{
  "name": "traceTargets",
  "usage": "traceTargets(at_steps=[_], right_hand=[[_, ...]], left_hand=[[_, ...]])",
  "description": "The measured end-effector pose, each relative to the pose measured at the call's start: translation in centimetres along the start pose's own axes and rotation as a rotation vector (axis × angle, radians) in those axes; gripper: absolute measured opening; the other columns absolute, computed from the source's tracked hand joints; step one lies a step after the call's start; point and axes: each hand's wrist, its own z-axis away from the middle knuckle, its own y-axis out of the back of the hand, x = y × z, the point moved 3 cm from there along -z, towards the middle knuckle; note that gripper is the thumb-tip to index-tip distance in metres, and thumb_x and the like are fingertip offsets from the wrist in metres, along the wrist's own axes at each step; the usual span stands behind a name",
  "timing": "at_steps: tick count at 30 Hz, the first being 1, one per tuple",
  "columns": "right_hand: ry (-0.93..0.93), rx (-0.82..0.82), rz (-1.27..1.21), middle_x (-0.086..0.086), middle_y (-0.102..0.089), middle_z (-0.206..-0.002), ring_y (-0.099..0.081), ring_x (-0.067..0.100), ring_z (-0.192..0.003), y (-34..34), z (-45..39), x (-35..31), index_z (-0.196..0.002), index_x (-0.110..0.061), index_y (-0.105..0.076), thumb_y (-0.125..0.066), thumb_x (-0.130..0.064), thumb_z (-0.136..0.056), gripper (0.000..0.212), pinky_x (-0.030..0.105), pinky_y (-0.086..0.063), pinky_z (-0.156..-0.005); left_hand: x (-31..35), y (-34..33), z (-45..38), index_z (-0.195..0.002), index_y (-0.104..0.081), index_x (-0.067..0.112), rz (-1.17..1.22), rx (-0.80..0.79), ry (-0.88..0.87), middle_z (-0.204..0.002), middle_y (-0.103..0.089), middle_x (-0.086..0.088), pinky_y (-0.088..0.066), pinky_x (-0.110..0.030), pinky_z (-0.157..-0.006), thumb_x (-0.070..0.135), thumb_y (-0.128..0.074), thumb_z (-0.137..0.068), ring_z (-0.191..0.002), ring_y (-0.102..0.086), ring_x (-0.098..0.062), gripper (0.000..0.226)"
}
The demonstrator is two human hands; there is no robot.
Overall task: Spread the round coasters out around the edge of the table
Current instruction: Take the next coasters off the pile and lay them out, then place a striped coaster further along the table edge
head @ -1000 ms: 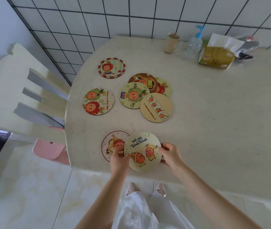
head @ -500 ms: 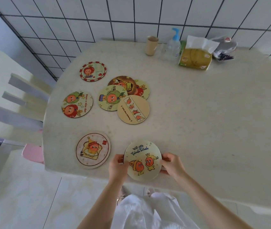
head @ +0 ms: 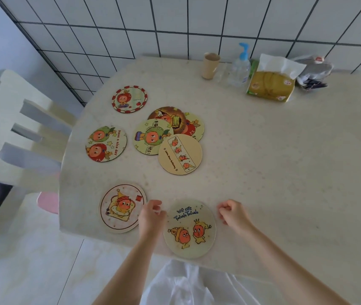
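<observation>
The "We are Twinkle Twinkle" coaster (head: 189, 230) lies flat at the near edge of the pale table (head: 285, 172). My left hand (head: 151, 216) hovers just left of it and my right hand (head: 232, 213) just right of it, both with loosely curled fingers holding nothing. A toast-picture coaster (head: 122, 208) lies beside my left hand. Along the left edge lie the "Have a nice day" coaster (head: 106, 143) and a red-bordered coaster (head: 129, 99). Further in, a green coaster (head: 153, 137), a brown coaster (head: 168, 116), a partly hidden coaster (head: 196, 126) and a beige strip coaster (head: 180, 154) overlap.
At the back by the tiled wall stand a paper cup (head: 210, 65), a pump bottle (head: 240, 69), a yellow tissue pack (head: 271, 84) and a crumpled bag (head: 313, 71). A white slatted chair (head: 21, 133) and a pink stool (head: 48, 202) are left of the table.
Both hands have let go of the Twinkle coaster, which now lies flat at the near edge. The hands have drawn apart to its sides.
</observation>
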Motion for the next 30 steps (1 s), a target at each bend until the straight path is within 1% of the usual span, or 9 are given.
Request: traceTargets(at_steps=[5,9,11,15,18,20,23,26,30], right_hand=[[0.036,0.016,-0.007,0.006,-0.066,-0.078,-0.062,0.023,-0.074,0.4,-3.7,-5.3,-0.076,-0.021,-0.059,-0.051,-0.004,-0.087,0.022,0.045,-0.056,-0.08],[0.053,0.043,0.002,0.004,-0.066,-0.081,-0.066,0.027,-0.088,0.1,-7.0,-9.8,-0.076,-0.02,-0.06,-0.052,-0.009,-0.087,0.017,0.046,-0.056,-0.085],[0.024,0.053,0.003,0.01,-0.068,-0.094,-0.065,0.029,-0.095,-0.3,-8.6,-11.6,-0.087,-0.015,-0.063,-0.051,-0.011,-0.087,0.012,0.046,-0.055,-0.088],[-0.006,0.091,0.039,0.013,-0.066,-0.102,-0.062,0.028,-0.094,-1.5,-11.2,-14.2,-0.108,-0.006,-0.062,-0.049,-0.006,-0.085,0.027,0.043,-0.053,-0.088],[-0.005,0.129,0.106,0.007,-0.059,-0.102,-0.059,0.027,-0.101,-2.5,-12.2,-15.0,-0.112,-0.007,-0.056,-0.05,-0.004,-0.083,0.029,0.04,-0.052,-0.088],[-0.023,0.128,0.135,0.004,-0.054,-0.101,-0.056,0.024,-0.098,-3.1,-12.6,-15.1,-0.11,-0.01,-0.052,-0.052,-0.004,-0.082,0.028,0.038,-0.051,-0.084],[-0.043,0.142,0.125,0.001,-0.053,-0.088,-0.053,0.022,-0.084,-3.6,-13.2,-15.3,-0.097,-0.013,-0.052,-0.054,-0.003,-0.08,0.019,0.033,-0.047,-0.069],[-0.014,0.115,0.086,0.007,-0.062,-0.077,-0.058,0.025,-0.073,-3.7,-13.5,-16.3,-0.085,-0.008,-0.063,-0.055,-0.004,-0.078,0.012,0.032,-0.046,-0.063],[0.07,0.138,0.051,0.016,-0.065,-0.081,-0.057,0.025,-0.064,-4.3,-13.8,-19.0,-0.103,0.0,-0.065,-0.053,-0.009,-0.083,0.025,0.032,-0.047,-0.059]], left_hand=[[3.8,0.4,-4.5,-0.114,-0.059,0.018,-0.035,-0.011,-0.029,-0.102,-0.06,0.002,-0.044,-0.02,-0.059,0.005,-0.055,-0.085,-0.085,-0.058,-0.01,0.032],[6.9,0.4,-8.6,-0.119,-0.057,0.016,-0.032,-0.04,-0.027,-0.114,-0.06,-0.002,-0.052,-0.031,-0.077,0.006,-0.055,-0.085,-0.096,-0.058,-0.016,0.035],[8.0,0.5,-10.5,-0.122,-0.054,0.017,-0.021,-0.045,-0.02,-0.12,-0.058,-0.002,-0.048,-0.029,-0.076,0.009,-0.056,-0.085,-0.099,-0.056,-0.016,0.039],[9.9,0.6,-13.8,-0.128,-0.049,0.017,0.03,-0.041,0.043,-0.124,-0.057,-0.003,-0.037,-0.02,-0.058,0.011,-0.055,-0.086,-0.095,-0.053,-0.015,0.043],[10.9,0.0,-15.1,-0.129,-0.048,0.014,0.065,-0.062,0.102,-0.122,-0.058,-0.005,-0.045,-0.026,-0.072,0.009,-0.055,-0.086,-0.101,-0.055,-0.019,0.044],[11.1,-0.5,-15.5,-0.12,-0.055,0.015,0.084,-0.074,0.12,-0.115,-0.06,-0.004,-0.046,-0.027,-0.073,0.007,-0.056,-0.083,-0.105,-0.057,-0.023,0.039],[11.1,-0.6,-15.9,-0.099,-0.059,0.017,0.143,-0.056,0.134,-0.094,-0.063,0.001,-0.04,-0.02,-0.054,0.007,-0.058,-0.079,-0.087,-0.059,-0.019,0.022],[11.6,-0.4,-16.3,-0.095,-0.063,0.015,0.124,-0.071,0.075,-0.086,-0.066,0.001,-0.038,-0.021,-0.051,0.011,-0.058,-0.081,-0.069,-0.056,-0.011,0.016],[11.8,0.9,-17.4,-0.088,-0.062,0.014,0.215,-0.058,0.064,-0.069,-0.058,0.006,-0.039,-0.025,-0.052,0.012,-0.055,-0.08,-0.06,-0.05,-0.014,0.01]])
